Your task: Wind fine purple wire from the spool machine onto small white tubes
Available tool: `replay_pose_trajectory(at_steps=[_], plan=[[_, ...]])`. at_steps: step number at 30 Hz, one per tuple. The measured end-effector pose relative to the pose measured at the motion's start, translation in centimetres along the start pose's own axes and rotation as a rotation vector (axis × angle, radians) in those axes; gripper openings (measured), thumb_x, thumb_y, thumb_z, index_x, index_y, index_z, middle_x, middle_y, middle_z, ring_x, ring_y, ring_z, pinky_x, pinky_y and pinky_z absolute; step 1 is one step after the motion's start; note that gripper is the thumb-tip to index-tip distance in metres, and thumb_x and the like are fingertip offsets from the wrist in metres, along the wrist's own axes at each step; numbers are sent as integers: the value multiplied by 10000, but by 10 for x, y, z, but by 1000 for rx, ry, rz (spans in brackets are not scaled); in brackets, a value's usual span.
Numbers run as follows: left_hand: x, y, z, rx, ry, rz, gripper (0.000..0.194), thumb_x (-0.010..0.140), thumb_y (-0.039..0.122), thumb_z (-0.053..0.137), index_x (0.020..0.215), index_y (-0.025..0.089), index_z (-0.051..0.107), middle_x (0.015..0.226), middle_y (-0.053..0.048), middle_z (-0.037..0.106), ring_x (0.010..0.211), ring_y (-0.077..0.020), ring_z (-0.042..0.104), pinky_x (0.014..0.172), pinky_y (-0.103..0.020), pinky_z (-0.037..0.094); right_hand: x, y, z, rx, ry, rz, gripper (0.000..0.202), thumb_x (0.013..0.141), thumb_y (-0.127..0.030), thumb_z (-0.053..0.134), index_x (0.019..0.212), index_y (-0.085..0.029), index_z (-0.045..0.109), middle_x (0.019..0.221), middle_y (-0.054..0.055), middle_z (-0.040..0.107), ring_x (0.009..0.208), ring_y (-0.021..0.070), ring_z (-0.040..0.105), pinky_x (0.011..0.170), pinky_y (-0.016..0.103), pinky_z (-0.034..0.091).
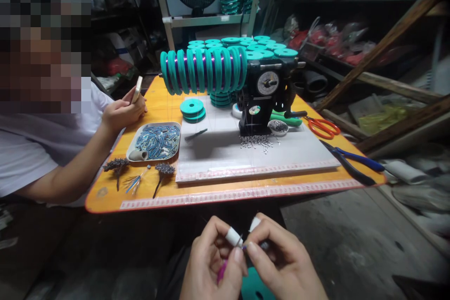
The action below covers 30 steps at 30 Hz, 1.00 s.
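Note:
Below the table's front edge, my left hand [213, 262] and my right hand [283, 258] meet in a fingertip pinch, both closed. White tape wraps the index fingers. A tiny bluish piece [244, 246] shows between the fingertips, too small to name. Part of a slim pink object [222, 271] sticks out of my left hand's curled fingers; the rest of it is hidden. Under my right hand a teal line spool [256, 285] is partly visible. Whether thin line runs between my fingers I cannot make out.
On the yellow table [101, 192] stand a black winding machine [258, 103] with teal spools [204, 71], a tray of small blue pieces [154, 140], orange scissors [323, 127] and blue-handled pliers [362, 159]. At left a person [87, 150] holds a phone [137, 90].

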<state>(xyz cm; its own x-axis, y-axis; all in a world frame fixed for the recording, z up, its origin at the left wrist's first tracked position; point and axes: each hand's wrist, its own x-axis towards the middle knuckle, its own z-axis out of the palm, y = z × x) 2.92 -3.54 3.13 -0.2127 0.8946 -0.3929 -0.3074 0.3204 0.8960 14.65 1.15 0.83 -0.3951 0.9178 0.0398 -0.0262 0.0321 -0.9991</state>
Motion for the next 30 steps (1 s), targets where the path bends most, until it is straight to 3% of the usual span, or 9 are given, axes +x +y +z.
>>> replay_pose_trajectory(at_steps=[14, 23, 26, 30], plan=[[0, -1, -1, -52, -34, -45, 558, 660, 646, 714, 732, 154, 460, 556, 74, 472, 419, 39, 289, 417, -105, 195, 0, 4, -2, 54, -63, 75, 433, 879, -506, 587, 616, -171, 506, 665, -24, 451, 599, 103, 407, 549, 239, 261], [0, -1, -2, -65, -64, -72, 552, 665, 638, 716, 737, 153, 462, 545, 73, 479, 401, 47, 270, 407, -104, 163, -1, 8, -3, 83, -82, 90, 444, 876, -534, 589, 628, -175, 505, 675, -26, 449, 608, 109, 397, 568, 251, 267], [0, -1, -2, -81, -57, -68, 552, 660, 630, 725, 738, 154, 459, 554, 73, 482, 402, 49, 271, 408, -103, 162, -1, 7, -2, 72, -60, 76, 422, 874, -504, 594, 621, -175, 519, 663, -30, 447, 590, 99, 388, 553, 239, 268], [-1, 0, -1, -87, -14, -37, 552, 650, 620, 740, 735, 148, 467, 561, 72, 480, 422, 49, 289, 423, -97, 196, -2, 2, 1, -21, 5, 10, 312, 875, -352, 605, 618, -179, 571, 654, -27, 476, 566, 84, 416, 517, 215, 266]])
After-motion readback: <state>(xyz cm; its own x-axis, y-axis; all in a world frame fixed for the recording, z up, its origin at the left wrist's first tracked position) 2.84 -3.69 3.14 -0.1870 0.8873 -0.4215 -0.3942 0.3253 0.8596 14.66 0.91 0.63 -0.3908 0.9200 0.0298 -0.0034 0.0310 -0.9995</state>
